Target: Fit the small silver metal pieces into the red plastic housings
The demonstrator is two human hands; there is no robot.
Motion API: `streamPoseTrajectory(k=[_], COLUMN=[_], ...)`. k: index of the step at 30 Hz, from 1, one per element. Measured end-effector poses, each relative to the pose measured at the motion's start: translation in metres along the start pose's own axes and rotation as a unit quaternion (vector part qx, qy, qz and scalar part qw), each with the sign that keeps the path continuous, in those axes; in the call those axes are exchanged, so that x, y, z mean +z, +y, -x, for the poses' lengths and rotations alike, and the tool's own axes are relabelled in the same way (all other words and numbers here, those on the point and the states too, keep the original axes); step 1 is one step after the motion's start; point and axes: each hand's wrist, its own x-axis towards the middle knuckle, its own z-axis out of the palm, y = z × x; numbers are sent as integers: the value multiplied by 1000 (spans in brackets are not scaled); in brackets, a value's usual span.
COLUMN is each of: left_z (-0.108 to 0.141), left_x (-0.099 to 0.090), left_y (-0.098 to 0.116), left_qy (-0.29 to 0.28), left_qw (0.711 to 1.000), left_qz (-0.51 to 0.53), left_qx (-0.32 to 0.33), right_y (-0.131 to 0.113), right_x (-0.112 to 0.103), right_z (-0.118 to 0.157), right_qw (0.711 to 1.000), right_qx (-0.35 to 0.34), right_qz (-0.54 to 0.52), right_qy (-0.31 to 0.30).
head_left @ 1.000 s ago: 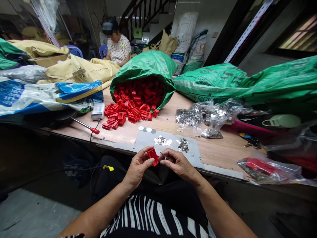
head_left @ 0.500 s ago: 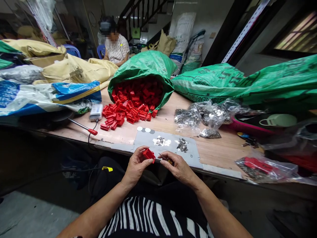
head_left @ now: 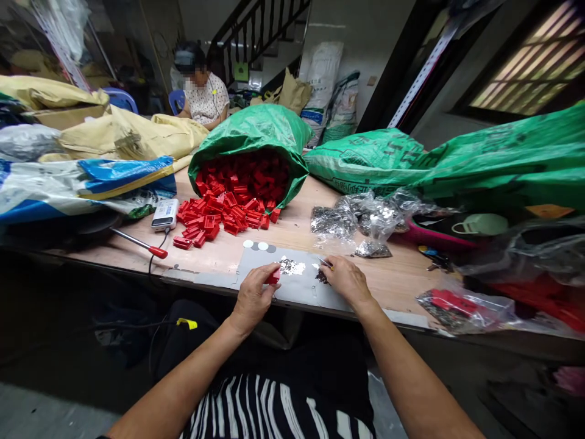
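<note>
My left hand point(head_left: 253, 295) is closed around a small red plastic housing point(head_left: 273, 277), held just above the front of a grey mat point(head_left: 256, 258). Between the fingers of my right hand point(head_left: 346, 279) is a thin pointed metal tool with some yellow on it, which looks like tweezers point(head_left: 324, 261). Its tip is over a pile of small dark metal pieces point(head_left: 321, 277), partly hidden by that hand. To the left of this pile, a second pile of small shiny metal pieces point(head_left: 292, 266) lies on the mat.
A green sack point(head_left: 256, 125) spills red plastic housings point(head_left: 214, 214) onto the table. Left are a white power bank point(head_left: 165, 214) and a red-tipped rod point(head_left: 158, 251). Right are bags of metal parts point(head_left: 333, 221), a pink basin point(head_left: 434, 236) and a bag with red parts point(head_left: 461, 303). A person point(head_left: 205, 97) sits beyond.
My right hand has moved forward and right, from beside the red housing to the dark metal pile. My left hand has turned the housing and raised it slightly. The view has shifted a little.
</note>
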Motion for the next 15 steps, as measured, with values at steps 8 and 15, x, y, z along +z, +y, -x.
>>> streamPoseTrajectory(k=[8, 15], left_z=[-15, -11], left_x=[7, -5], left_y=[-7, -6], left_qy=[-48, 82], left_qw=[975, 994], left_qz=[-161, 55], left_qx=[147, -50], right_y=[-6, -6], right_x=[5, 4], right_z=[-6, -5], right_qw=[1000, 997], right_qx=[10, -24], right_qz=[9, -59], right_qy=[-12, 44])
